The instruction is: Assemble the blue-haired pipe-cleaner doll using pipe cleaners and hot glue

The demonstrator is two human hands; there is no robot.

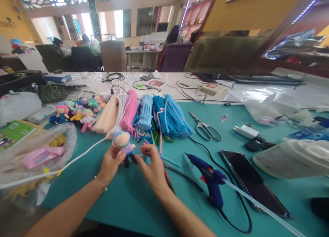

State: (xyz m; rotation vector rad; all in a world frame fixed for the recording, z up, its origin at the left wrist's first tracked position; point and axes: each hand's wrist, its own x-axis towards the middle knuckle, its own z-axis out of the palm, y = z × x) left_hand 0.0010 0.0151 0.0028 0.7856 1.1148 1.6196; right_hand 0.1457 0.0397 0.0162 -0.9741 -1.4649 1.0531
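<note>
A small doll (125, 144) with a light blue cap, lilac top and dark legs is held up over the green mat. My left hand (112, 161) is closed around its side, thumb across the front. At the doll's lower right, my right hand (152, 163) has its thumb and fingers apart, the thumb tip at or touching a dark leg. Just beyond are bundles of pipe cleaners: cream (106, 115), pink (129, 113), light blue (145, 113) and darker blue (172, 115). A tool with a red handle (169, 178) lies partly hidden behind my right forearm.
Finished-looking dolls (77, 112) cluster at the left, near a plastic bag (60, 137). To the right lie scissors (205, 127), a blue glue gun (208, 175) with a glue stick, a phone (253, 182) and a white lidded container (290, 158). A white cord (88, 149) crosses the left side.
</note>
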